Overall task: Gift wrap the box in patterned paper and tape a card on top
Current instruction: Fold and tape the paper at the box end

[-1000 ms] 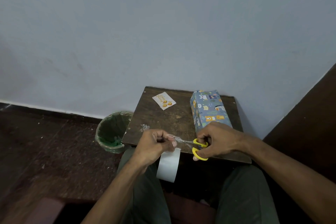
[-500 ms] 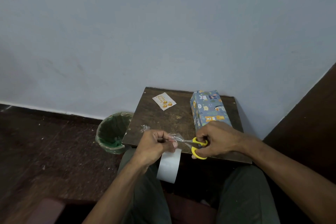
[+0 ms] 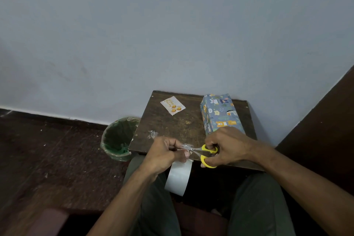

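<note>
Box (image 3: 220, 115), already wrapped in patterned paper, stands on our worktop (image 3: 178, 126); the card (image 3: 173, 105) lies apart. Our left hand (image 3: 164, 155) pinches clear tape (image 3: 183, 146) (roll (image 3: 179, 176) hanging below), our right hand (image 3: 228, 147) grips the scissors (image 3: 203, 152). Next we snip, then fetch the card.

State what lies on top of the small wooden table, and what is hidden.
On the table lie a card, the wrapped box and a crumpled tape scrap. The right hand covers the box's near end; the left hand hides some of the near edge.
</note>
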